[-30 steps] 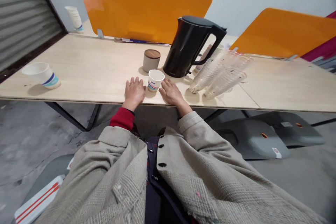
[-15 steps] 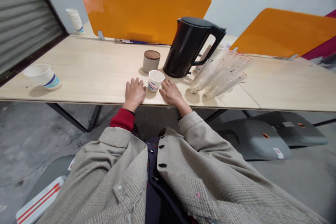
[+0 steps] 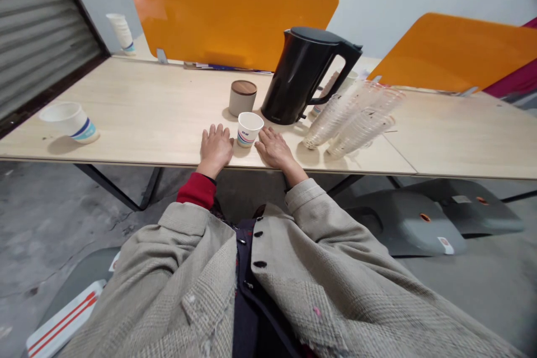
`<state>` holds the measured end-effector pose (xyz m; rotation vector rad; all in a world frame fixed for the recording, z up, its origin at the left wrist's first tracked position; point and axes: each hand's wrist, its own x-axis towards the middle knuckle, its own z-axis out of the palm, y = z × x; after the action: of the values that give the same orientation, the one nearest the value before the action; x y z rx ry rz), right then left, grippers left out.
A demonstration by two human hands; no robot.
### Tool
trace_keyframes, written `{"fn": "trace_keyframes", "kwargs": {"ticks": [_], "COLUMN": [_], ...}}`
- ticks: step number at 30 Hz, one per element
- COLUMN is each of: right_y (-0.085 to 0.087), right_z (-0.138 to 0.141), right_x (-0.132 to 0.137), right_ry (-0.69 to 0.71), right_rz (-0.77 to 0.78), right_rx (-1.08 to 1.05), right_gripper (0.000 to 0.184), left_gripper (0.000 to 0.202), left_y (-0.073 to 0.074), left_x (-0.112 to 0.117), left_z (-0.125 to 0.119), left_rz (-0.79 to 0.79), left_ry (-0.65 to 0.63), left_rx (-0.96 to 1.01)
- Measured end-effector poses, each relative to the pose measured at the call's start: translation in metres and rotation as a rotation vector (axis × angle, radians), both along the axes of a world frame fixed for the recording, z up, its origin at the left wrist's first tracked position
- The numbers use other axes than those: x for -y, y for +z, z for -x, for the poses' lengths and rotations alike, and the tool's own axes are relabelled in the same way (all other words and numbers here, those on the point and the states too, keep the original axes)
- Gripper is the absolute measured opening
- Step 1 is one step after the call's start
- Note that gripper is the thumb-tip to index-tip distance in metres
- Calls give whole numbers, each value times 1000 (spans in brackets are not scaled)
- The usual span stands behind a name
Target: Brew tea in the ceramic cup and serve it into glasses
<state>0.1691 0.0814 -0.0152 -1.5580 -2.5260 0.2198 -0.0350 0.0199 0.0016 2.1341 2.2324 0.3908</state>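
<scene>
Palm down on the table [image 3: 168, 117], my left hand [image 3: 216, 148] lies open with its fingers stretched forward. My right hand [image 3: 273, 147] rests flat on the other side, open too. Between them stands an upright white paper cup [image 3: 248, 133] with blue and pink stripes; neither hand grips it. Just behind the cup is a grey canister [image 3: 242, 102] with a wooden lid. A black electric kettle [image 3: 293, 81] stands behind my right hand, its handle pointing right.
Leaning stacks of clear plastic cups [image 3: 358, 126] are right of the kettle. Another paper cup [image 3: 78, 126] stands at the left, and a paper cup stack [image 3: 122, 36] at the far left corner. Orange dividers [image 3: 226, 17] line the back. Grey chairs [image 3: 413, 224] sit below at the right.
</scene>
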Motion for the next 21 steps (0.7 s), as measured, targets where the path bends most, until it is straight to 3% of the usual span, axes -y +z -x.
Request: {"fn": "trace_keyframes", "kwargs": {"ticks": [21], "right_y": [4], "right_z": [2], "right_x": [4], "right_ry": [-8], "right_rz": [2], "right_rx": [14], "right_gripper": [67], "left_gripper": [59], "left_y": [-6], "left_x": [-3], "left_z": [3], "left_rz": [-17], "left_ry": [-10], "left_rx": [-7]}}
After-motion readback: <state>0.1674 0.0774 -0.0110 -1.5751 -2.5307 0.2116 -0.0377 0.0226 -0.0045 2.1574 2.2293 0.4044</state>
